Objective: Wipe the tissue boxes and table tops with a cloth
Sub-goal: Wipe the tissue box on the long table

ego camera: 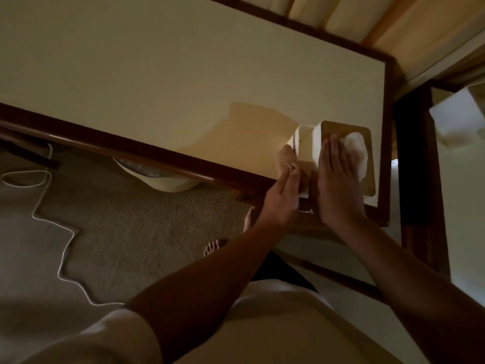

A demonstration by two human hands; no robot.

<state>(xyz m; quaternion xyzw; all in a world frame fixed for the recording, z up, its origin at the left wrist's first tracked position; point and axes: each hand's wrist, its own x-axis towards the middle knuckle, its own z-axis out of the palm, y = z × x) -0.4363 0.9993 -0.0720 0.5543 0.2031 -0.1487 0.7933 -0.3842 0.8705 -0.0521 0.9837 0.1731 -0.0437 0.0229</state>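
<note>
At the corner of the table (183, 74), the right hand (337, 179) rests flat-fingered on the tissue box (307, 145), likely steadying it, while the left hand (282, 198), fingers straight, presses the cloth (287, 160) against its side.

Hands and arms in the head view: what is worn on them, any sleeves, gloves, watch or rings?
The left hand and the right hand wear no gloves. No watch, bracelet or ring shows, though the light is dim. The left arm is uncovered up to a short, light-coloured sleeve; the right arm shows no sleeve within the frame.
</note>
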